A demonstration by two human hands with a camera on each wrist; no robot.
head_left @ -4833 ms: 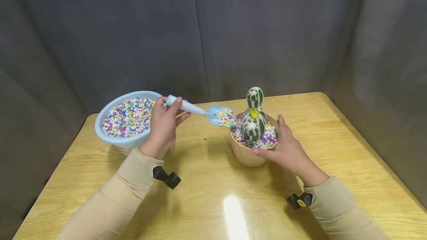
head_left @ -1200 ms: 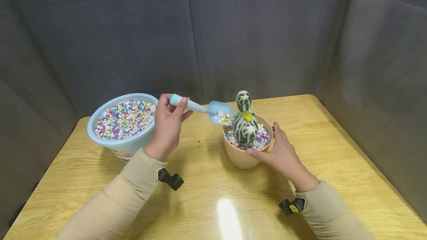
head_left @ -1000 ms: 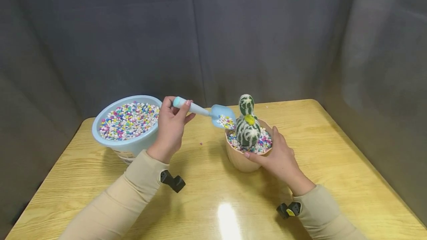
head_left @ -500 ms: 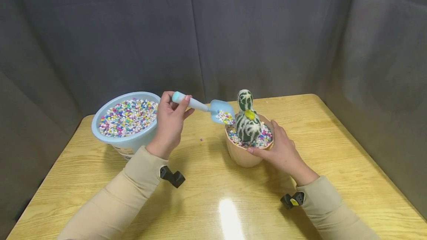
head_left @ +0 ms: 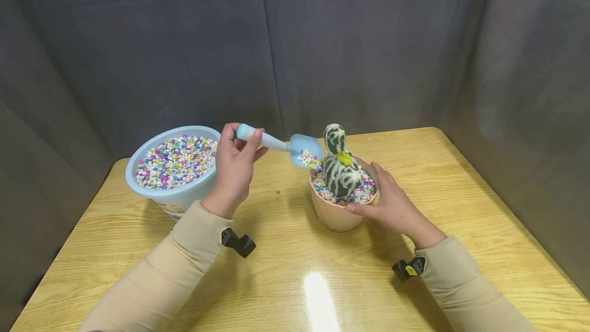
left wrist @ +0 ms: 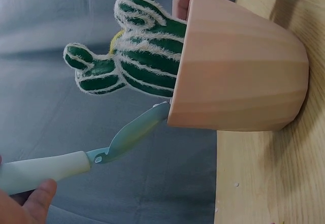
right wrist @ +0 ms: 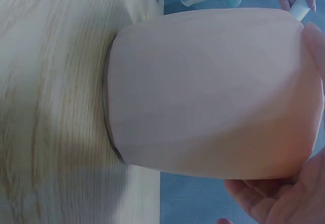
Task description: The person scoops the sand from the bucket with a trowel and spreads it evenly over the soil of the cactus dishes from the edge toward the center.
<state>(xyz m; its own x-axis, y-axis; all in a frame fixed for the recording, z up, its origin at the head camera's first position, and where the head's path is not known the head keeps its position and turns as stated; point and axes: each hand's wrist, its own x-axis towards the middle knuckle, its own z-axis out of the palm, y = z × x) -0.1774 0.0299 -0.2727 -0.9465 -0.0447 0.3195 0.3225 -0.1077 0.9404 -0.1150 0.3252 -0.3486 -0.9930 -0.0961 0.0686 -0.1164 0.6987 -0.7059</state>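
My left hand (head_left: 234, 168) grips the handle of a light blue toy trowel (head_left: 271, 141). Small coloured pebbles (head_left: 310, 158) lie toward the tip of its blade, which slopes down to the left side of a peach flowerpot (head_left: 338, 218). In the left wrist view the blade (left wrist: 133, 131) meets the pot's rim. A fuzzy green-and-white cactus (head_left: 341, 174) with a yellow flower stands in the pot among more pebbles, leaning slightly. My right hand (head_left: 397, 208) holds the pot's right side, thumb at the near rim. The right wrist view shows mostly pot wall (right wrist: 208, 92) and fingers (right wrist: 254, 198).
A light blue bucket (head_left: 184, 200) full of coloured pebbles stands on the left of the wooden table (head_left: 276, 281), partly behind my left hand. One stray pebble (head_left: 278, 191) lies between bucket and pot. Grey curtains (head_left: 184, 50) enclose the back and sides.
Compared with the earliest frame, fewer pebbles lie on the trowel and its blade tips more toward the pot. The cactus has shifted slightly left. Both hands keep their holds.
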